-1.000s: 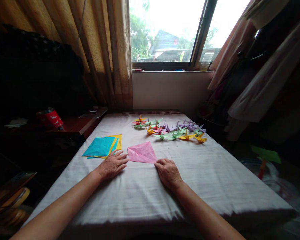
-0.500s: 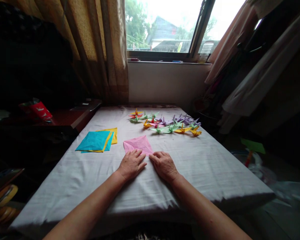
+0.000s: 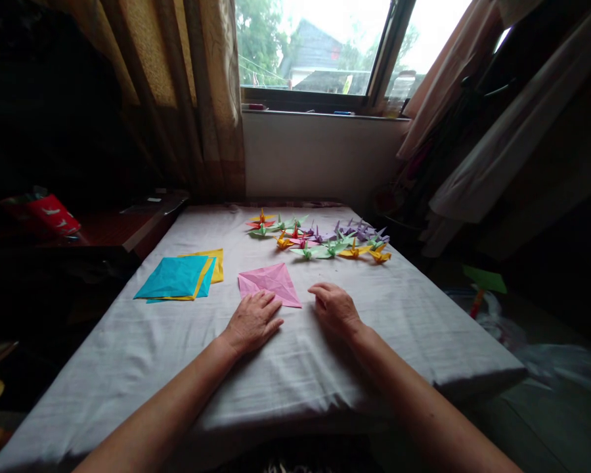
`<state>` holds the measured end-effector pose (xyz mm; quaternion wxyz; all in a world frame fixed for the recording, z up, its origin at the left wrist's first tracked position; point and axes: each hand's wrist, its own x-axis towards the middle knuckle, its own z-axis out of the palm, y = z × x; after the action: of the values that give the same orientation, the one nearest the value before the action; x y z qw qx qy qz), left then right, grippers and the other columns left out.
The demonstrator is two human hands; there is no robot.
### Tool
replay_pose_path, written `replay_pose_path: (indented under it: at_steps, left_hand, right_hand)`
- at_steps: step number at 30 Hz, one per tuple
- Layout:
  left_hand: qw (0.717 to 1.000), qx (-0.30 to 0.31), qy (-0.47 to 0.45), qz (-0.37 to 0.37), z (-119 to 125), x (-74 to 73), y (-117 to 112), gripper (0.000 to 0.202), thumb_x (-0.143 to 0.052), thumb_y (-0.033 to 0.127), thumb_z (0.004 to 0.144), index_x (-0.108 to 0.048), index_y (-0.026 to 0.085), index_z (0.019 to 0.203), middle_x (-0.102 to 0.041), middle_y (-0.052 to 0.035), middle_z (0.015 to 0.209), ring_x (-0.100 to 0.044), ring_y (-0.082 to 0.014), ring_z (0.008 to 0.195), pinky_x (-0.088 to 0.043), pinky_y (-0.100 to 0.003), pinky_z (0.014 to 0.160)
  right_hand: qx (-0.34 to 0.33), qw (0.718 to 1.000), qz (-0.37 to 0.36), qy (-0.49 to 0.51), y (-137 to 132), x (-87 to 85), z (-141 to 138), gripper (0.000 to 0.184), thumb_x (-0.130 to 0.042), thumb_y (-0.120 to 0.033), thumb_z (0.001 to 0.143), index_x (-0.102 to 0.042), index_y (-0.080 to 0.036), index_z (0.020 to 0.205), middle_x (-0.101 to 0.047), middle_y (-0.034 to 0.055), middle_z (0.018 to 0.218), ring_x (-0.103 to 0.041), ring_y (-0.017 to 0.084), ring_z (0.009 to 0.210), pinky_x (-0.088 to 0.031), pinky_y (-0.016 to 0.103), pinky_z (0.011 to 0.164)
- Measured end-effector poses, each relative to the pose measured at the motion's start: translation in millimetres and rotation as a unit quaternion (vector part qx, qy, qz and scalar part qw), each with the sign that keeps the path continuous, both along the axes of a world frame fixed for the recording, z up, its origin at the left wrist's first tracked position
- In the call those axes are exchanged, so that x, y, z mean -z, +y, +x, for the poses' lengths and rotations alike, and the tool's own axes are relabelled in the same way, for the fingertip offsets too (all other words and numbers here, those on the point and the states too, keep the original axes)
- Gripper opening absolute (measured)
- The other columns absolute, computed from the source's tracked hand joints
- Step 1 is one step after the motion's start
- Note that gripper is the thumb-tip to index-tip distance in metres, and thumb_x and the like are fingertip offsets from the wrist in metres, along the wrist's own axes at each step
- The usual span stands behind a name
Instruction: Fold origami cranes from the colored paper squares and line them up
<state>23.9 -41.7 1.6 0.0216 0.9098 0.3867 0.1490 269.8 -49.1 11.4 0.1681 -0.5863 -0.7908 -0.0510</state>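
Observation:
A pink square of origami paper with crease lines lies on the white-covered table. My left hand rests flat on its near edge, fingers stretched out and slightly spread. Just right of the paper, apart from it, is my right hand. Its fingers are curled together, and nothing shows in them. On the left lies a small stack of blue and yellow paper squares.
Several folded paper cranes in orange, green, red, pink and purple stand toward the back of the table. A dark side table with a red patterned container is at left. Clothes hang at right.
My right hand has come off the pink paper's near edge and moved right, a little away from me. My left hand stays on the paper. The camera view has shifted slightly.

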Motion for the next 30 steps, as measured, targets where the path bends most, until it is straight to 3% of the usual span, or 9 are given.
replay_pose_path:
  at_steps: [6, 9, 12, 16, 20, 25, 30]
  left_hand:
    - [0.996, 0.085, -0.013, -0.006, -12, -8.9, 21, 0.029, -0.049, 0.040, 0.095, -0.063, 0.024, 0.116, -0.063, -0.0092, 0.125, -0.056, -0.0261, 0.119, -0.043, -0.042, 0.102]
    - [0.992, 0.126, -0.015, -0.016, -18, -12.0, 31, 0.027, -0.049, 0.039, 0.095, -0.064, 0.024, 0.111, -0.063, -0.0085, 0.124, -0.056, -0.0239, 0.118, -0.043, -0.039, 0.102]
    - [0.988, 0.151, -0.015, -0.027, -21, -15.2, 38, 0.025, -0.049, 0.037, 0.095, -0.065, 0.023, 0.109, -0.063, -0.0084, 0.122, -0.056, -0.0229, 0.117, -0.042, -0.037, 0.101]
    - [0.989, 0.144, -0.008, -0.034, -21, -18.3, 42, 0.025, -0.049, 0.038, 0.096, -0.065, 0.025, 0.109, -0.065, -0.0069, 0.120, -0.057, -0.0238, 0.118, -0.034, -0.044, 0.107]
    - [0.996, 0.082, -0.006, -0.029, -19, -18.6, 37, 0.023, -0.051, 0.039, 0.095, -0.069, 0.026, 0.101, -0.068, -0.0044, 0.117, -0.055, -0.0263, 0.122, -0.024, -0.052, 0.112]
    - [0.998, 0.029, -0.031, -0.054, -18, -13.3, 18, 0.021, -0.051, 0.032, 0.094, -0.069, 0.026, 0.103, -0.070, -0.0035, 0.119, -0.058, -0.0237, 0.120, -0.030, -0.049, 0.111]
    - [0.994, 0.013, -0.058, -0.088, -18, -5.0, 10, 0.025, -0.047, 0.028, 0.095, -0.069, 0.029, 0.108, -0.068, -0.0033, 0.126, -0.057, -0.0257, 0.124, -0.035, -0.053, 0.108]
  right_hand:
    - [-0.040, 0.999, 0.022, -0.023, 65, -2.7, -1, 0.056, -0.048, -0.002, 0.085, -0.058, -0.028, 0.134, -0.058, 0.0084, 0.138, -0.055, 0.024, 0.120, -0.042, 0.037, 0.100]
    - [-0.104, 0.989, 0.088, -0.065, 84, 5.8, -1, 0.046, -0.053, -0.008, 0.090, -0.063, -0.030, 0.128, -0.056, 0.0104, 0.140, -0.053, 0.026, 0.124, -0.042, 0.041, 0.099]
    - [-0.178, 0.968, 0.151, -0.093, 91, 13.6, 4, 0.025, -0.059, -0.017, 0.092, -0.072, -0.027, 0.111, -0.061, 0.0111, 0.134, -0.055, 0.027, 0.120, -0.044, 0.042, 0.095]
    - [-0.214, 0.958, 0.163, -0.097, 80, 14.1, 14, 0.014, -0.059, -0.020, 0.093, -0.073, -0.022, 0.093, -0.066, 0.0082, 0.126, -0.058, 0.023, 0.116, -0.044, 0.039, 0.094]
    - [-0.276, 0.935, 0.209, -0.080, 47, 8.2, 19, 0.017, -0.055, -0.016, 0.093, -0.069, -0.020, 0.083, -0.069, 0.0071, 0.122, -0.059, 0.021, 0.114, -0.044, 0.037, 0.094]
    - [-0.303, 0.937, 0.172, -0.033, 2, 3.1, 12, 0.015, -0.052, -0.019, 0.092, -0.067, -0.019, 0.091, -0.069, 0.0081, 0.121, -0.060, 0.022, 0.114, -0.044, 0.037, 0.097]
    - [-0.277, 0.956, 0.090, 0.044, -10, 3.6, 12, 0.023, -0.044, -0.017, 0.093, -0.065, -0.020, 0.102, -0.073, 0.0082, 0.108, -0.065, 0.019, 0.105, -0.044, 0.037, 0.101]
